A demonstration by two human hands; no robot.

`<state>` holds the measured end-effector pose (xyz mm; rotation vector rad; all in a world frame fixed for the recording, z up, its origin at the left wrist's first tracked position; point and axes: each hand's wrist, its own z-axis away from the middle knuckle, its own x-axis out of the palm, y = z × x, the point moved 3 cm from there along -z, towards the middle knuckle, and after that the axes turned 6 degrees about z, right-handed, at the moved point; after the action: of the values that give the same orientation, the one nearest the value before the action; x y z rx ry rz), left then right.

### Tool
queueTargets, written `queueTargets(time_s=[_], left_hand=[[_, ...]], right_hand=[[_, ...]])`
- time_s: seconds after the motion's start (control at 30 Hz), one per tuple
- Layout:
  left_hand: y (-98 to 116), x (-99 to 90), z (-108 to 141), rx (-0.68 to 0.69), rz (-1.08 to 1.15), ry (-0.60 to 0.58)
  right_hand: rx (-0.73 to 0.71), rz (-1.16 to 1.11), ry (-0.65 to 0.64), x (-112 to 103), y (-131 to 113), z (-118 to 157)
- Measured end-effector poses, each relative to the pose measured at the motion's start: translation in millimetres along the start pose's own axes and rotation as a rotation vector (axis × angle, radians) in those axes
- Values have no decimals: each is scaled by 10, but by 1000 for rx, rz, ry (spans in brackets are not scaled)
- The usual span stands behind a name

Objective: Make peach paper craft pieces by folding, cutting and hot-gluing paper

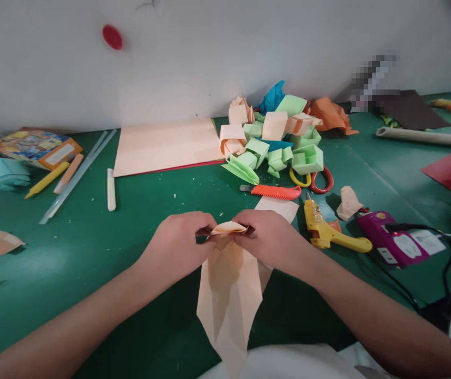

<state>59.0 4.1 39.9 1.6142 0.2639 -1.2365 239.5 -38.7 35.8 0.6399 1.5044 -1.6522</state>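
Note:
A peach sheet of paper [229, 295] with several creases hangs between my hands, its top end folded over and its lower end tapering towards me. My left hand [184, 237] pinches the left corner of the folded end between thumb and fingers. At the right corner, my right hand [267, 237] grips the same paper in a like pinch. Behind my right hand lies another pale paper piece [278, 208], partly covered. Just beyond it rests an orange box cutter [275, 191] with its blade end pointing left.
Folded green and peach paper pieces [257, 150] are heaped near the wall, with scissors [322, 180] beside them. A yellow glue gun [326, 229] and purple power strip [387, 239] with cables lie right. Peach sheets [166, 145], a white stick [110, 190] and glue sticks [77, 179] lie left.

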Motion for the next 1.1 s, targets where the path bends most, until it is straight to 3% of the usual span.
queueTargets(time_s=[0.23,0.47,0.57,0.83,1.1], left_hand=[[-15,9,-28,-17,-22,-63],[-30,-14,-12,-27,37,-11],[-63,-24,-10,-16,83,28],[-71,29,-32,108,223,15],[-108,39,-9,29,265,61]], right_hand=[[-76,155,57,74,3,-25],[-33,-104,159,10,-21,43],[17,-126,132,-12,-3,74],[-44,-160,73,71,-18,57],[-16,-125,79,107,-14,-4]])
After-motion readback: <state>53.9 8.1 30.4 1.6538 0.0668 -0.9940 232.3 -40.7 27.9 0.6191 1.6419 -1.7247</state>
